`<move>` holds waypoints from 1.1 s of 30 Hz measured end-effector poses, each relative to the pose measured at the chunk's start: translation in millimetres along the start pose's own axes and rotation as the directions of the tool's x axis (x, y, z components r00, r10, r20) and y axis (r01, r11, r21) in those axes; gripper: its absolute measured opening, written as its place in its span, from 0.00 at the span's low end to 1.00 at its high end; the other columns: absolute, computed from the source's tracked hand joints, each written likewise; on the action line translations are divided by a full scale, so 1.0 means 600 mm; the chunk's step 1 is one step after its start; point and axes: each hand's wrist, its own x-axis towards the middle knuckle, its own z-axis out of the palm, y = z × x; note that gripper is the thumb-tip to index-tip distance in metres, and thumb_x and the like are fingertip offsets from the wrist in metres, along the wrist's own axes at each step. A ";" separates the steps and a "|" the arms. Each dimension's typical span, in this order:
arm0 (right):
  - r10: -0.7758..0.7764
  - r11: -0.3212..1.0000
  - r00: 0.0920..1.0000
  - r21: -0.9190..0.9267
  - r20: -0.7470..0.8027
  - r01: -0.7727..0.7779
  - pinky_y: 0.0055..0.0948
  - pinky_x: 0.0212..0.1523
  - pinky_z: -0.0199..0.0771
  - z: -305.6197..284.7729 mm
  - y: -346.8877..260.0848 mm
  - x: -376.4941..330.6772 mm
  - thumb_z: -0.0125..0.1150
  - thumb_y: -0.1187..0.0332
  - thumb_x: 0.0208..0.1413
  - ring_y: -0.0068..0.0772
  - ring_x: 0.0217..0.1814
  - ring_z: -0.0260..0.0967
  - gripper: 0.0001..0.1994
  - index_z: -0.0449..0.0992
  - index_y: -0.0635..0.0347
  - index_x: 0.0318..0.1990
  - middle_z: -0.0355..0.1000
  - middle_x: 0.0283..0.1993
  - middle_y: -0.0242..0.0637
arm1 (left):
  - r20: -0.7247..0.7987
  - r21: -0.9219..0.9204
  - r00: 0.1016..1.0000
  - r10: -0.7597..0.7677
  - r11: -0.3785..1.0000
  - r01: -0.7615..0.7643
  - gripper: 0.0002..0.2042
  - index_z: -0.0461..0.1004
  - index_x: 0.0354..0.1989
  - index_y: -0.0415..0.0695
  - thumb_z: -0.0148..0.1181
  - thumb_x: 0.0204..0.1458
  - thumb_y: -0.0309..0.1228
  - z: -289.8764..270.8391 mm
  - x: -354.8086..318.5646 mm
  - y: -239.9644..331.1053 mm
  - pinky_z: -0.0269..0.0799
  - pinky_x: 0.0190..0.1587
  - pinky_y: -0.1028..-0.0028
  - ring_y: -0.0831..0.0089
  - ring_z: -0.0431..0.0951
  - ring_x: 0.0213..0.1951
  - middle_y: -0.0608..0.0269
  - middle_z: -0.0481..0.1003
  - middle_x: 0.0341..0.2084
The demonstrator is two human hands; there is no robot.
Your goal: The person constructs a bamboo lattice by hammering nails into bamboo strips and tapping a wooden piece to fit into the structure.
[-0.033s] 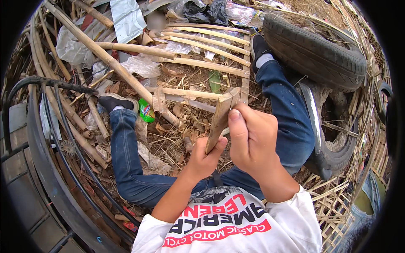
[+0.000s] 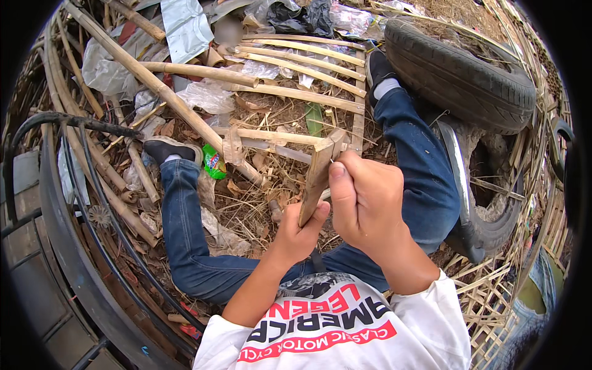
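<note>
My left hand (image 2: 300,233) grips the lower end of a short flat bamboo piece (image 2: 319,176), tilted up between my knees. Against the piece's right side, my right hand (image 2: 369,196) is closed in a fist, thumb along the top. From it a thin, pale, pin-like tip (image 2: 332,161) points at the bamboo; the rest is hidden in the fingers. Beyond my hands a frame of bamboo slats (image 2: 302,92) lies on the ground. Its near corner is hidden behind the bamboo piece, so I cannot tell whether the two are joined.
Bamboo poles (image 2: 166,92) lie at the left, beside a black metal frame (image 2: 52,185). A worn tyre (image 2: 459,77) stands by my right foot. Plastic sheets (image 2: 206,95), a green wrapper (image 2: 214,163) and dry leaves litter the ground. Woven bamboo (image 2: 478,296) is at the right.
Both hands and the bamboo piece have shifted very slightly to the left. The grips look the same.
</note>
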 end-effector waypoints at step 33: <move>-0.056 0.992 0.952 -0.088 0.300 0.086 0.36 0.19 0.67 -0.019 -0.041 -0.003 0.60 0.73 0.47 0.42 0.18 0.69 0.07 0.67 0.60 0.25 0.68 0.18 0.38 | 0.064 0.059 0.989 0.136 0.988 -0.140 0.05 0.73 0.30 0.36 0.56 0.54 0.25 -0.079 0.014 -0.033 0.61 0.22 0.72 0.73 0.63 0.17 0.60 0.65 0.14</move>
